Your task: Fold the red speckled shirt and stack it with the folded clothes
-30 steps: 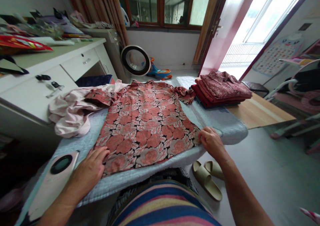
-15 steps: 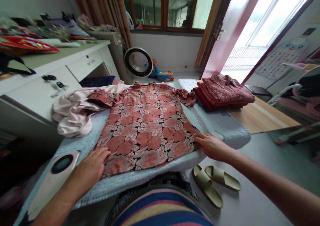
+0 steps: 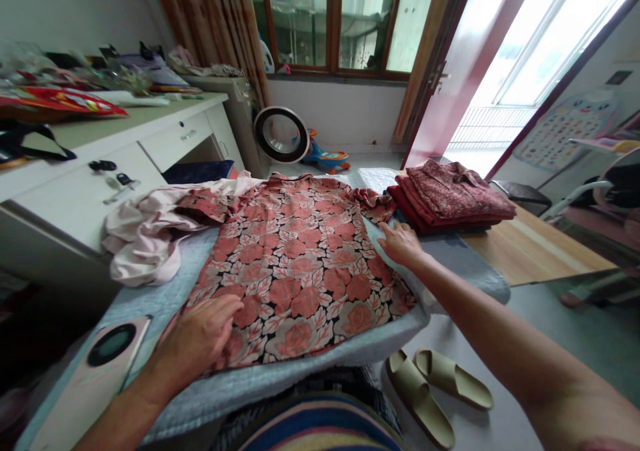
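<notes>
Head view: no writing readable on blouse (image 3: 295, 264).

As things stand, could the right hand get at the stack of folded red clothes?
Probably yes: the right hand rests on the floral shirt's edge, close beside the folded stack, with nothing between them.
</notes>
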`<act>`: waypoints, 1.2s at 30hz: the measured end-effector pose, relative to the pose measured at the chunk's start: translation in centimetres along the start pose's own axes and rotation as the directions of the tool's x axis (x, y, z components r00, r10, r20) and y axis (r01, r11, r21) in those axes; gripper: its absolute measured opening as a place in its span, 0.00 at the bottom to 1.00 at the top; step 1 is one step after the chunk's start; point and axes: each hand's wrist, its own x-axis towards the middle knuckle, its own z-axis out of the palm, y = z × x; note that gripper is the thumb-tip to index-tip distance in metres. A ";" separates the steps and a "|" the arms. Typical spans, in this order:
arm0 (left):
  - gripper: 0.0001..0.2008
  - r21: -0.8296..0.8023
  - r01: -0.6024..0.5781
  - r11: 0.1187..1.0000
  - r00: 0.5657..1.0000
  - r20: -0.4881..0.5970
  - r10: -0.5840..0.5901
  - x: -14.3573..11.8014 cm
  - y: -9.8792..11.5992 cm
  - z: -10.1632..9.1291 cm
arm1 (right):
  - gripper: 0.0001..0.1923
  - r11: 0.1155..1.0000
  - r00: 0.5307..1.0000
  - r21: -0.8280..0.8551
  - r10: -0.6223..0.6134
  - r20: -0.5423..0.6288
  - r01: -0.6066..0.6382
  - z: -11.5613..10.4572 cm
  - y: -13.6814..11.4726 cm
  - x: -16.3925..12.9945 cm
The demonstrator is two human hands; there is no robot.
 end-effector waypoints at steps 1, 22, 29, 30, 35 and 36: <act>0.15 -0.012 -0.006 1.000 1.000 0.012 0.006 0.6 0.5 -0.3 | 0.26 0.999 0.999 0.005 0.047 -0.004 -0.047 0.2 -0.3 0.6; 0.20 -0.607 0.049 0.793 0.994 0.106 0.020 13.3 8.9 0.4 | 0.26 0.894 0.924 0.260 -0.313 -0.218 0.364 2.8 -5.7 0.5; 0.19 -0.511 0.082 0.856 0.988 0.154 -0.002 18.9 9.9 4.1 | 0.16 0.863 0.957 0.417 -0.230 -0.175 0.284 3.5 -3.8 -3.4; 0.19 -0.504 0.074 0.860 0.986 0.164 0.011 19.8 10.2 4.4 | 0.14 0.883 0.971 0.411 -0.173 -0.167 0.229 3.5 -3.2 -3.9; 0.20 -0.503 0.032 0.863 0.972 0.216 0.090 24.2 12.6 6.0 | 0.13 0.953 0.994 0.302 -0.003 -0.106 0.035 4.1 -1.6 -6.3; 0.21 -0.495 0.038 0.868 0.970 0.226 0.087 25.0 13.1 6.4 | 0.13 0.963 0.994 0.270 0.016 -0.110 0.015 4.3 -1.6 -6.6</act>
